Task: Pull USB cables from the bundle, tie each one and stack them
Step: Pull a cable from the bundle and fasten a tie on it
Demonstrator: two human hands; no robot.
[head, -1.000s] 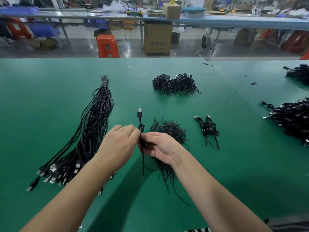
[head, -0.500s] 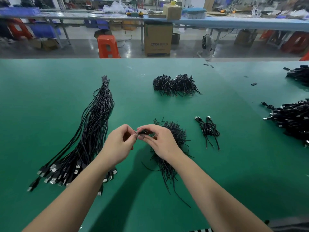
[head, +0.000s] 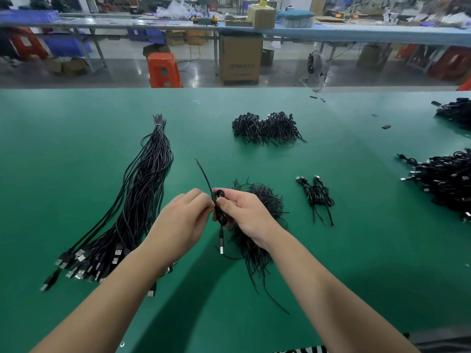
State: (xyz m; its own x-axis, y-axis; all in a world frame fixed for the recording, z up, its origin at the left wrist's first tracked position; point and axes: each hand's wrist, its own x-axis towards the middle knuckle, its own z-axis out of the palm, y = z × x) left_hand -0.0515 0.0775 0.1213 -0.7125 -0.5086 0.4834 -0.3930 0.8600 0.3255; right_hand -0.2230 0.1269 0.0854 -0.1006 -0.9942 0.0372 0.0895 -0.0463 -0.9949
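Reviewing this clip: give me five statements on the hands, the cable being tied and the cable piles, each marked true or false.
1. Both hands, the left hand and right hand, hold one coiled cable. True.
2. The coiled cable's USB plug points up. False: it hangs down.
3. The long bundle lies left of the hands. True.
4. No tied cables lie on the green table. False: two tied cables lie right of the hands.
5. A tie end sticks up from the coil. True.

Coiled black USB cable (head: 219,210) held upright; bundle (head: 132,210) left.
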